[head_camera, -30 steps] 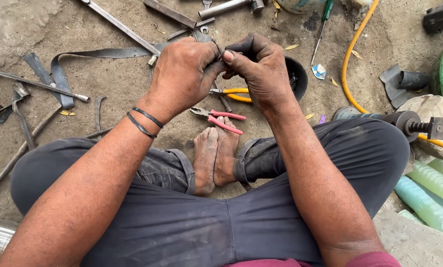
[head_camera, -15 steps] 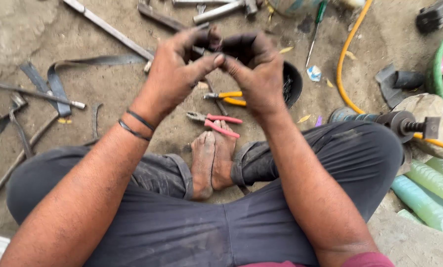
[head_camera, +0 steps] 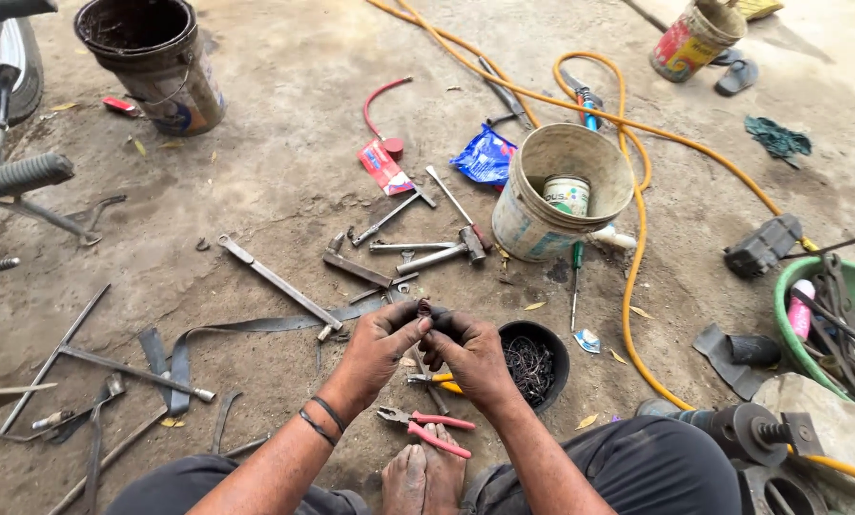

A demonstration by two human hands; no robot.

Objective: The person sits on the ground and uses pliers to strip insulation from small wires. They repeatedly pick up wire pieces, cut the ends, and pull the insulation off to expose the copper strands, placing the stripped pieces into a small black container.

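I sit on the ground with both hands raised in front of me. My left hand [head_camera: 381,345] and my right hand [head_camera: 468,350] pinch a small dark reddish part [head_camera: 424,309] between their fingertips; it is too small to identify. Just beyond my right hand stands a small black bowl [head_camera: 545,338] holding thin dark metal bits. Red-handled pliers [head_camera: 425,429] lie below my hands, near my bare feet [head_camera: 424,480]. Yellow-handled pliers [head_camera: 437,381] lie partly hidden under my right hand.
A white bucket [head_camera: 561,191] with a can inside stands ahead; a dark bucket [head_camera: 151,62] is at far left. Wrenches, a hammer [head_camera: 456,250] and metal rods [head_camera: 279,282] litter the dirt. A yellow hose [head_camera: 637,248] loops to the right. A green basin [head_camera: 837,324] of tools sits at right.
My head has tilted up, so the ground ahead with buckets and tools has come into view. My hands stay together, still working the small part between the fingertips.
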